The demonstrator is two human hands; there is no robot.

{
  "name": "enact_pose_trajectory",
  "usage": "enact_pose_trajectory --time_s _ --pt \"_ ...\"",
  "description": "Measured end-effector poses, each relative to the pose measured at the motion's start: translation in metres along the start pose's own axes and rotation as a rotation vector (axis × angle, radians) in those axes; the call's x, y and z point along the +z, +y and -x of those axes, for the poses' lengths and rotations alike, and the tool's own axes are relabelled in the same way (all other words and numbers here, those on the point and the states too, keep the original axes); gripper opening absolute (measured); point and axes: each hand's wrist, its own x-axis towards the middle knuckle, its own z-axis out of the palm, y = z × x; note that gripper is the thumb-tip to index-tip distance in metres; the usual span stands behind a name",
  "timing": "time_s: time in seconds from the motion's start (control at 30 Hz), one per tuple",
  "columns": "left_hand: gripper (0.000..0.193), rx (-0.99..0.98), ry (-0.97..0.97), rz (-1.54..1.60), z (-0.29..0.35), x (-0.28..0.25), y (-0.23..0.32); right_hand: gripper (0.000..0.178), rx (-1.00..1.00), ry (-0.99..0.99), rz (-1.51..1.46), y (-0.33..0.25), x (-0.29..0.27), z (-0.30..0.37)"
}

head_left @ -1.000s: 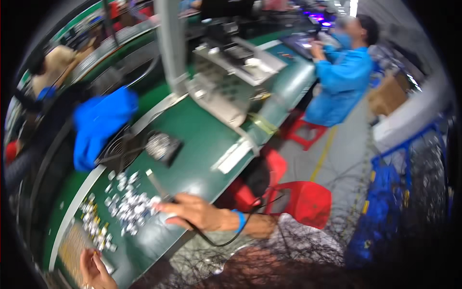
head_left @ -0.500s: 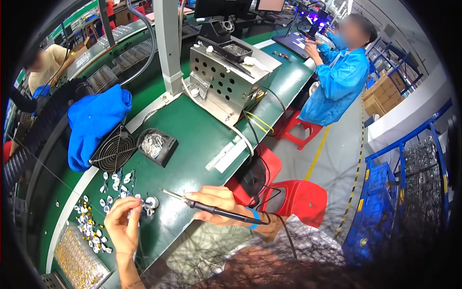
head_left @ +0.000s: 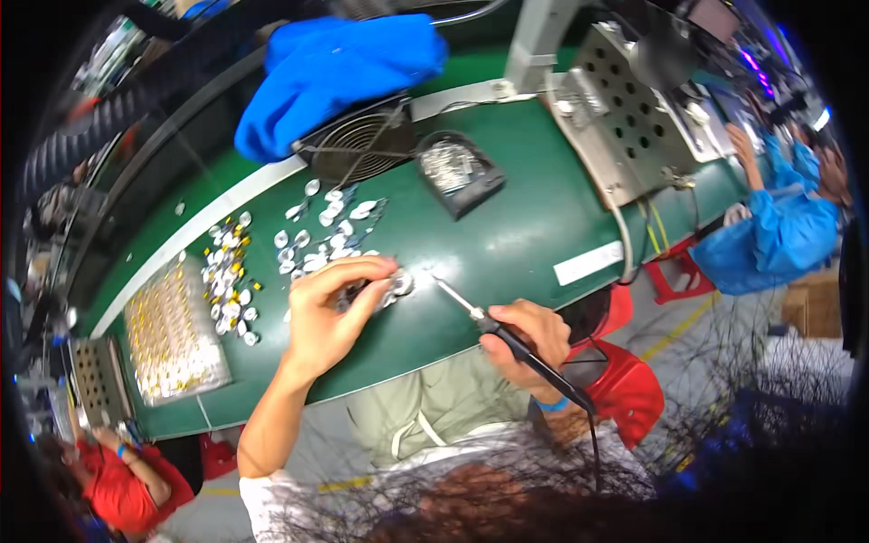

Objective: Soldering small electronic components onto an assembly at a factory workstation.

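My right hand (head_left: pixel 536 342) is closed around a black-handled soldering iron (head_left: pixel 554 376). Its bare metal tip points up and left, a short way from my left fingertips. My left hand (head_left: pixel 328 312) is closed in a pinch at a small round white-and-silver part (head_left: pixel 399 283) just over the green bench. The fingers hide much of that part. Beyond this hand lies a loose group of small white round parts with dark wires (head_left: pixel 339 226). A second pile, white parts with yellow pieces (head_left: pixel 232 276), is farther left.
A clear tray of yellowish pieces (head_left: pixel 176 335) sits at the left. Behind are a black bin of small metal pieces (head_left: pixel 457 174), a fan (head_left: pixel 362 145) and a blue cloth (head_left: pixel 339 77). A perforated metal box (head_left: pixel 625 113) stands right, near a blue-clad person (head_left: pixel 769 240).
The view has swung right and down, so the bench looks more level and a red-clad person appears lower left. The soldering iron's tip now slants up and left near my left hand.
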Motion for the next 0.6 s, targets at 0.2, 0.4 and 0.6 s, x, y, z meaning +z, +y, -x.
enact_pose_trajectory --time_s 0.2,0.4,0.6 --pt "0.016 0.043 0.005 -0.079 0.004 -0.006 -0.003 0.035 0.03 -0.124 -0.087 -0.003 0.014 0.002" --pt "0.016 0.058 -0.011 -0.182 0.004 -0.005 -0.001 0.036 -0.024 -0.125 -0.029 -0.003 0.02 -0.001" --pt "0.016 0.009 -0.019 -0.206 0.003 -0.005 -0.002 0.037 -0.006 -0.162 -0.021 -0.002 0.022 0.0"
